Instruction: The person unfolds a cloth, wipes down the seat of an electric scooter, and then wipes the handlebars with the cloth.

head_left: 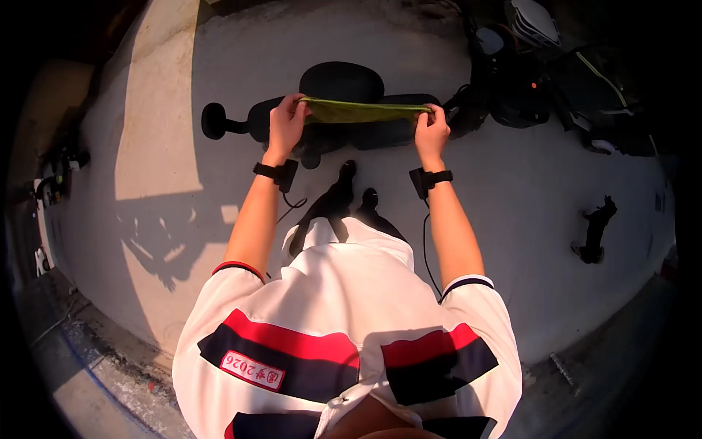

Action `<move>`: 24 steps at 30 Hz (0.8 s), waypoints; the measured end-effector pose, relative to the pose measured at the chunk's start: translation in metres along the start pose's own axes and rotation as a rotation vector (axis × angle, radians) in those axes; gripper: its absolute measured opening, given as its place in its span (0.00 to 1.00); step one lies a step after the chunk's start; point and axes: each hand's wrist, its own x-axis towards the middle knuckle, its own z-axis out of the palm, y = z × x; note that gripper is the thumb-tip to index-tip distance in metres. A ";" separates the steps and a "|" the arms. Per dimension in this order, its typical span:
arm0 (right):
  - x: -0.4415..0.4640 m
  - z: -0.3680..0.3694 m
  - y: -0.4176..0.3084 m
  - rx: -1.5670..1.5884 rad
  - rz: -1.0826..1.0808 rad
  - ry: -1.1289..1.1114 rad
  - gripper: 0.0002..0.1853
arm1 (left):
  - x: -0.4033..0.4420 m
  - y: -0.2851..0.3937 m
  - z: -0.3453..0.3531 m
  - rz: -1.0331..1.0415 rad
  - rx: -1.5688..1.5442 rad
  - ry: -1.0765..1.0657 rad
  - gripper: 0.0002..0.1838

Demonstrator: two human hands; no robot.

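Note:
A yellow-green cloth [365, 111] is stretched almost straight across between my two hands, sagging a little in the middle. My left hand [287, 126] pinches its left end between thumb and fingers. The right end is gripped by my right hand [431, 132] in the same way, at nearly the same height. Behind and below the cloth lies a black object with padded, seat-like parts [341, 80]; the cloth hides some of it. From its left side a short arm with a black oval end [213, 121] sticks out.
Dark vehicles or gear [519, 95] crowd the upper right. A small black animal, perhaps a dog [598, 228], is on the pale floor [526, 212] to the right. Black wrist devices [279, 174] with cables are on both my arms. Assorted items line the left edge.

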 end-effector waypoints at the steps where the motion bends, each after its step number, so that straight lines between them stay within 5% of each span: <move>1: 0.000 0.010 -0.002 0.016 -0.015 -0.021 0.10 | -0.004 -0.003 -0.010 -0.020 0.019 0.029 0.09; 24: -0.176 0.361 -0.170 -0.222 -0.202 -0.407 0.09 | -0.129 -0.181 -0.399 -0.184 0.189 0.244 0.11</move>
